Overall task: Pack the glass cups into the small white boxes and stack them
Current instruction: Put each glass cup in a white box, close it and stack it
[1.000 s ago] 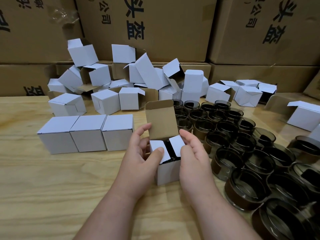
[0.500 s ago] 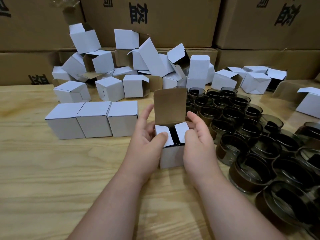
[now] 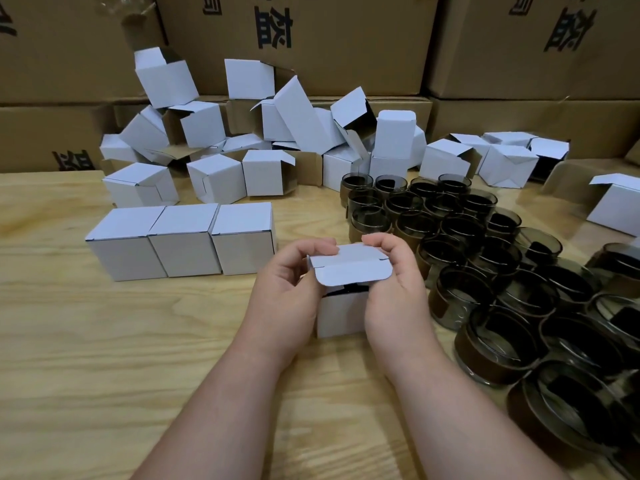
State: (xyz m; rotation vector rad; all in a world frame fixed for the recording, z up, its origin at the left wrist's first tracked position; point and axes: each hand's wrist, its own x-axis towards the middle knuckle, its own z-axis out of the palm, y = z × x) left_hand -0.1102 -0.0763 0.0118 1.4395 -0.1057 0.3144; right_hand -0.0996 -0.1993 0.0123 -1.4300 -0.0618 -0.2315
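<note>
The fingers (image 3: pixel 322 249) of the left hand (image 3: pixel 287 296) are curled and pinched on the left edge of the lid of a small white box (image 3: pixel 343 315), and the fingers (image 3: pixel 381 240) of the right hand (image 3: pixel 398 299) are pinched on the lid's right edge. The box is held between both hands and is stood on the wooden surface (image 3: pixel 104 358). The lid (image 3: pixel 349 266) is folded down over the top, with its tuck flap bent toward the front and not yet pushed in; a dark gap is seen under it. Whether a cup is inside cannot be told. Half a second ago the lid was stood straight up, brown side showing, and the two small side flaps were being pressed down; now the lid has been brought down over them. Just to the left, three closed boxes (image 3: pixel 183 240) are lined up side by side, touching. To the right, many dark glass cups (image 3: pixel 485 271) are crowded together. Behind, a heap of open white boxes (image 3: pixel 277 133) is piled against big brown cartons (image 3: pixel 346 36).
</note>
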